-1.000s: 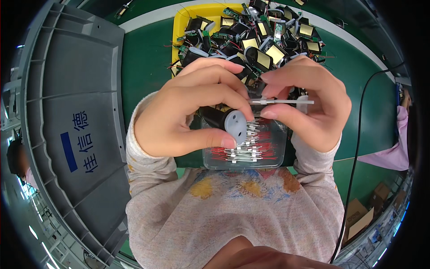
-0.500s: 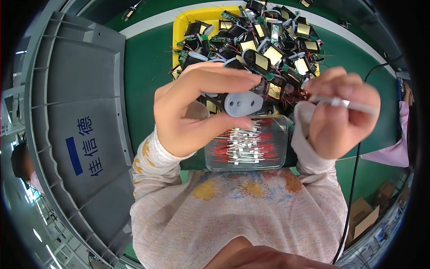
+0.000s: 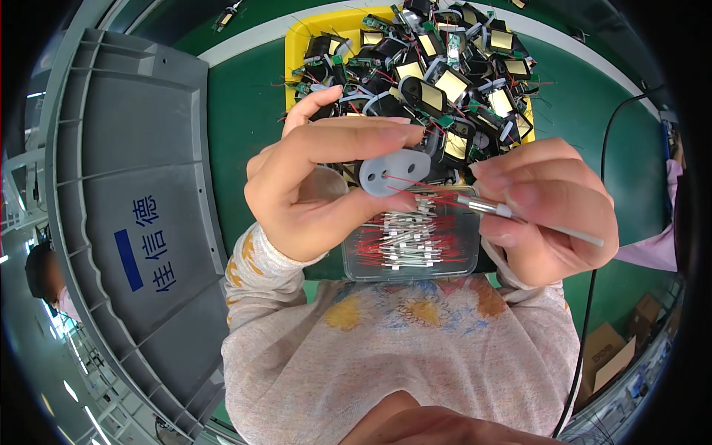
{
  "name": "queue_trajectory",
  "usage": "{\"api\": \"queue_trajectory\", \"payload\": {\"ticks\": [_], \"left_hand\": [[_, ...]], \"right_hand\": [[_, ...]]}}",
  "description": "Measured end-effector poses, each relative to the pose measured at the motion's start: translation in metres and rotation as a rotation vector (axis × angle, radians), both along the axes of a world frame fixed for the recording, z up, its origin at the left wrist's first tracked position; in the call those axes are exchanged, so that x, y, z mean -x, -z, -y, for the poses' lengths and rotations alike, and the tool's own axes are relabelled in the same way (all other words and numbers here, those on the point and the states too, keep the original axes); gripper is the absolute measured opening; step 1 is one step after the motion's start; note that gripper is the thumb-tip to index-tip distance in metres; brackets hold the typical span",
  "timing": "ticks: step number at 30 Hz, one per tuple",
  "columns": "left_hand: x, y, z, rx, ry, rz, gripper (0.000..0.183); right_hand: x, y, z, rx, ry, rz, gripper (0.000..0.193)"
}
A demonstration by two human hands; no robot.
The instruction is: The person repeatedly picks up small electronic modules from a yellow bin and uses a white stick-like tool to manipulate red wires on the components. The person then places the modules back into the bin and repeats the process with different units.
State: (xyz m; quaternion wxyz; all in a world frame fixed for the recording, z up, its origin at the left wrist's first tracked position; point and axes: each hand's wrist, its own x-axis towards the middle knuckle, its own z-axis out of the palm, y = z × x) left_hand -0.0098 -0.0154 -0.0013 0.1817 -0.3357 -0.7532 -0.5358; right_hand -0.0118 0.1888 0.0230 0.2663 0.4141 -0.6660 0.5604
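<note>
My left hand (image 3: 293, 189) pinches a grey oval end piece (image 3: 398, 175) between thumb and fingers, its face with three round holes turned towards me. Dark casing shows behind that face; the rest is hidden by my fingers. In my right hand (image 3: 560, 211) is a slim silver-white rod (image 3: 486, 206) with a white collar, held between thumb and fingertips. Two thin red wires (image 3: 423, 187) run from the rod to the end piece, their tips at its middle hole. Whether they have entered it I cannot tell.
Below my hands lies a clear plastic box (image 3: 356, 267) of similar rods with red wires. Behind them a yellow bin (image 3: 297, 48) is heaped with black casings, circuit boards and wires. A grey crate (image 3: 141, 141) stands at left; a black cable (image 3: 598, 222) hangs at right.
My right hand has moved left and slightly down, bringing the rod's red wires to the grey end piece. My left hand has tilted the piece slightly and lifted a finger.
</note>
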Motion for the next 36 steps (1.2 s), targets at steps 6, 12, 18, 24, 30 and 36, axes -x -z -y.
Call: {"api": "queue_trajectory", "payload": {"ticks": [6,12,18,24,30,36], "left_hand": [[-0.001,0.002,-0.004,-0.126,0.013,0.051,0.044],[-0.001,0.005,-0.007,-0.171,0.003,0.043,0.042],[-0.001,0.005,-0.006,-0.141,-0.028,0.030,0.041],[-0.002,0.002,-0.006,-0.113,-0.029,0.040,0.041],[-0.002,-0.001,-0.007,-0.101,-0.022,0.035,0.041],[-0.003,-0.003,-0.006,-0.080,-0.045,0.037,0.041]], "right_hand": [[0.001,0.000,-0.001,0.028,0.011,0.029,0.026],[-0.001,-0.002,0.000,0.012,0.048,0.027,0.027],[0.001,-0.004,-0.003,-0.046,0.049,-0.050,0.029],[-0.001,-0.004,-0.002,-0.027,0.059,-0.008,0.033],[-0.006,-0.006,-0.002,-0.041,0.089,0.033,0.035],[-0.007,-0.009,0.011,0.054,0.117,-0.051,0.035]]}}
